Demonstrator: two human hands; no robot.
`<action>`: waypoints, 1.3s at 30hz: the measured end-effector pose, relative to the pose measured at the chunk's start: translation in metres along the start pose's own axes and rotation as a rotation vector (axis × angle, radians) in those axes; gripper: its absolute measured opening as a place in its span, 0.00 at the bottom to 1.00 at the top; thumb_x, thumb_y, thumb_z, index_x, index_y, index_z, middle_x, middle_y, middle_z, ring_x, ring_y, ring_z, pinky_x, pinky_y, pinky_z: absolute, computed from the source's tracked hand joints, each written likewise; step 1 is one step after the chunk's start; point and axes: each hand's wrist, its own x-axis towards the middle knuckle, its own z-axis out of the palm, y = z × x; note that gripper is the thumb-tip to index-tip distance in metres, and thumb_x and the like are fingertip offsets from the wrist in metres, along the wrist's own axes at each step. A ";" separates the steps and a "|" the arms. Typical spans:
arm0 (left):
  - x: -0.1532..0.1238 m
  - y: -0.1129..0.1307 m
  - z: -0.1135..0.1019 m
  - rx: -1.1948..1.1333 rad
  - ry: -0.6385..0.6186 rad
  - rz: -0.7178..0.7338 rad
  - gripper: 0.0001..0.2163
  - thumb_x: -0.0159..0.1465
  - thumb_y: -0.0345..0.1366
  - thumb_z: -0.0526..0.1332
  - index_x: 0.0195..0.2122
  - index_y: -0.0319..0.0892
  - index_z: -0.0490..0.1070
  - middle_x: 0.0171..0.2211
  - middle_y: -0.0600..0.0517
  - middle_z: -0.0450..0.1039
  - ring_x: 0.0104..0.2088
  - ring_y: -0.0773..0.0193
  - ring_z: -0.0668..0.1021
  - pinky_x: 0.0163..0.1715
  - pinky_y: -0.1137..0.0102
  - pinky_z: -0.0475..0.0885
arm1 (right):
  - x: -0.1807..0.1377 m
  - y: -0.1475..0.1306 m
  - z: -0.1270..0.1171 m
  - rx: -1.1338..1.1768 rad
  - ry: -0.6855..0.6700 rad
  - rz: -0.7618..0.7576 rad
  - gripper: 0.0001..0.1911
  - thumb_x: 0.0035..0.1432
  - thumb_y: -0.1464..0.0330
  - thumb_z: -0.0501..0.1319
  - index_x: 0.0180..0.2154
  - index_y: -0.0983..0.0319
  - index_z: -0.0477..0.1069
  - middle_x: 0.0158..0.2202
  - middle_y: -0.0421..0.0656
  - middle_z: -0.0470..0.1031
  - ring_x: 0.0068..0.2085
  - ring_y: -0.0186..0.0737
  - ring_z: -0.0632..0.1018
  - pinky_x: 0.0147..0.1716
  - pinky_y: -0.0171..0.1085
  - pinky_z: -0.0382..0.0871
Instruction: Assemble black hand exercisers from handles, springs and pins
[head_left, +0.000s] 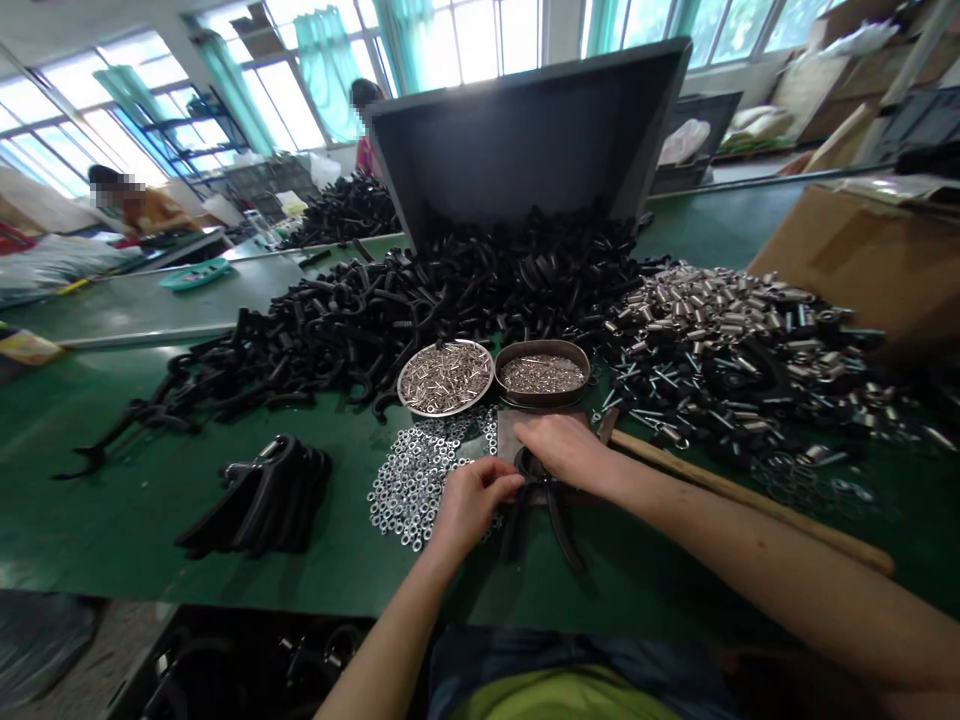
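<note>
My left hand is pinched closed at the round end of a black curved plastic part lying on the green table; what its fingertips hold is too small to see. My right hand lies over the same part's top, fingers curled down on it, pressing it against a small flat grey block. A spread of small silver washers lies just left of my left hand. Two shallow metal dishes stand beyond my hands: the left dish holds silver pins, the right dish holds tiny silver pieces.
A big heap of black curved parts spills from a tilted dark bin. Silver sleeves and pins pile at right, by a cardboard box. A wooden handle crosses under my right forearm. Stacked black parts lie left. Two people sit far left.
</note>
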 end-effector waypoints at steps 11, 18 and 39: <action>0.013 0.000 0.022 0.654 0.077 0.379 0.06 0.63 0.34 0.57 0.29 0.41 0.70 0.31 0.51 0.71 0.33 0.64 0.73 0.34 0.71 0.67 | -0.106 0.077 0.015 -0.331 0.209 0.293 0.10 0.57 0.64 0.59 0.40 0.61 0.67 0.38 0.48 0.71 0.40 0.47 0.72 0.30 0.38 0.65; 0.007 -0.006 0.028 1.045 0.039 0.614 0.10 0.66 0.38 0.52 0.33 0.41 0.70 0.32 0.48 0.70 0.35 0.62 0.72 0.34 0.69 0.67 | -0.134 0.095 0.029 -0.324 0.307 0.370 0.12 0.62 0.69 0.48 0.44 0.63 0.67 0.38 0.50 0.75 0.35 0.46 0.76 0.30 0.41 0.66; -0.028 -0.007 0.027 1.045 -0.002 0.375 0.23 0.61 0.25 0.50 0.57 0.46 0.62 0.42 0.45 0.68 0.38 0.60 0.74 0.37 0.66 0.72 | -0.177 0.055 0.055 -0.281 0.421 0.441 0.21 0.65 0.66 0.46 0.58 0.56 0.62 0.36 0.44 0.77 0.30 0.41 0.77 0.25 0.37 0.69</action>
